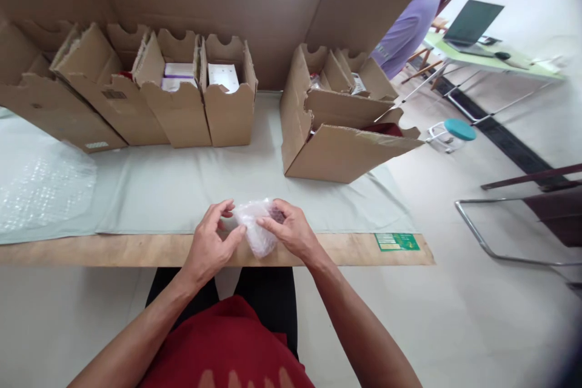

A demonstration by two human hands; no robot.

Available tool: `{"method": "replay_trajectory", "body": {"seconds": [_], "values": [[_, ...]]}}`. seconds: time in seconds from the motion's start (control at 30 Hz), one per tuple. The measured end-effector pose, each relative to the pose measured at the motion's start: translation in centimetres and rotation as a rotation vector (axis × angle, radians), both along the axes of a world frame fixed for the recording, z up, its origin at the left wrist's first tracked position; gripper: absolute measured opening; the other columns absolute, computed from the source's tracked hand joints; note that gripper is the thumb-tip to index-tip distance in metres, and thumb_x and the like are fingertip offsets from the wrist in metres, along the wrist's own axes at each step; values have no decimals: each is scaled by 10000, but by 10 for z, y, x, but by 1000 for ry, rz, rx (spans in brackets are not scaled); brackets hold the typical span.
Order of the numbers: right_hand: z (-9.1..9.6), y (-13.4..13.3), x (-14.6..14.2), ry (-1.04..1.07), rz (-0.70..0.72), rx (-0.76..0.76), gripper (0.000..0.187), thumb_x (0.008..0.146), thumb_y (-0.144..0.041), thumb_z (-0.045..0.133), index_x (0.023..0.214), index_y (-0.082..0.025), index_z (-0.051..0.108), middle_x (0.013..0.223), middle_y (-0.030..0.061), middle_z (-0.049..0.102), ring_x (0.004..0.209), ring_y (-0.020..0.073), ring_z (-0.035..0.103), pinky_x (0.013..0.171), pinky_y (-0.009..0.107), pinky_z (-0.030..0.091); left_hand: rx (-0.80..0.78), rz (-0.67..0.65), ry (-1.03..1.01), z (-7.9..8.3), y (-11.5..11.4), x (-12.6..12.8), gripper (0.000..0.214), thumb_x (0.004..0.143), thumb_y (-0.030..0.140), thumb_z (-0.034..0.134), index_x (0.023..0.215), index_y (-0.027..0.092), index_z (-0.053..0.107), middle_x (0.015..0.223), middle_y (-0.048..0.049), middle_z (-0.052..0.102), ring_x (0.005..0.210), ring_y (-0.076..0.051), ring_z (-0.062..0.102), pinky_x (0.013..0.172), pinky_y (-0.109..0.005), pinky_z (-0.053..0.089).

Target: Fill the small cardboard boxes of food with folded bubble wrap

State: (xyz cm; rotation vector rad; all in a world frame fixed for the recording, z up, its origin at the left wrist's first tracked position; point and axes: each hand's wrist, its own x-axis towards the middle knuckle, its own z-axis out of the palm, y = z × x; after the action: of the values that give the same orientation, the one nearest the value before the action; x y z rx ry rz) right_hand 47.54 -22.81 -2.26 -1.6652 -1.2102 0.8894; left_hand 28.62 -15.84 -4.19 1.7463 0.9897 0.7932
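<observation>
The small crumpled clear-plastic bundle [258, 231] seemed partly folded, the remainder unclear; the right hand [294, 230] pinched it, and opposite, the loosely spread left hand [213, 242] touched it.

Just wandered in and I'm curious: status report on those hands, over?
Right hand holding clear plastic bundle. Left hand part-open, thumb at bundle's side. Cardboard boxes stand beyond, apart from both hands.

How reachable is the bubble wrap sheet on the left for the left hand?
Probably yes: flat cloth lies between the left hand and the bubble wrap sheet, the cardboard boxes stand farther back, and the right hand seems to hold the plastic-wrapped packet.
</observation>
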Motion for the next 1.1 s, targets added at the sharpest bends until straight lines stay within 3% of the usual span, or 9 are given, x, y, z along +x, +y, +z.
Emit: {"method": "replay_trajectory", "body": {"seconds": [0.1,0.2,0.33,0.43,0.6,0.73,0.83,0.93,1.1], "values": [[6,-8,-2,237,-84,62,285,830,-472,731,883,-210,633,834,0,608,778,166,565,711,291,462,-343,-166,-168,13,-8,5,505,867,476,673,1259,160,638,1159,-111,721,992,-231,682,922,-368,549],[15,-17,2,143,-48,87,274,808,-455,747,882,-206,662,879,13,616,807,166,566,732,293,457,-431,-236,-167,20,-11,14,372,885,451,633,1100,153,690,1015,-76,747,942,-225,689,863,-331,552],[35,-33,22,-11,46,45,421,767,-405,791,1127,-224,668,950,10,675,823,163,580,748,283,461,-189,-282,28,27,-6,26,183,890,328,571,856,180,673,787,-7,692,718,-161,619,641,-257,489],[56,-45,40,-180,116,-26,149,846,-336,709,937,-221,682,804,-14,666,717,148,570,664,266,433,29,-461,95,44,4,38,179,917,306,555,849,198,681,754,2,685,681,-152,613,611,-254,485],[97,-69,78,-392,-58,67,134,916,-330,627,837,-227,662,763,-6,677,696,162,607,637,271,462,642,-400,-16,87,43,94,429,905,370,663,1304,220,620,1303,-112,690,1249,-290,615,1049,-462,506],[133,-89,115,-483,-394,272,121,864,-357,715,864,-237,698,719,-19,662,627,150,587,583,268,464,931,-373,40,107,75,159,447,865,201,664,1306,149,614,1368,-157,648,1438,-359,464,1158,-567,386],[155,-97,139,-650,-641,443,143,804,-337,797,815,-235,697,685,-21,663,586,137,552,554,271,436,1008,-397,92,103,76,180,185,890,114,594,1032,163,702,1017,-110,748,1323,-350,564,1086,-545,436],[174,-95,156,-843,-759,579,167,784,-323,826,806,-232,687,679,-15,657,587,135,535,549,274,426,1108,-360,64,86,60,173,205,936,85,535,931,202,703,925,-66,758,1225,-315,623,1066,-532,423],[190,-70,177,-1099,-507,424,68,878,-291,685,907,-234,707,761,-3,680,655,139,566,629,275,450,1113,-318,39,66,46,156,265,952,60,517,1029,228,708,1070,-57,774,1124,-273,666,1034,-509,418]]}}
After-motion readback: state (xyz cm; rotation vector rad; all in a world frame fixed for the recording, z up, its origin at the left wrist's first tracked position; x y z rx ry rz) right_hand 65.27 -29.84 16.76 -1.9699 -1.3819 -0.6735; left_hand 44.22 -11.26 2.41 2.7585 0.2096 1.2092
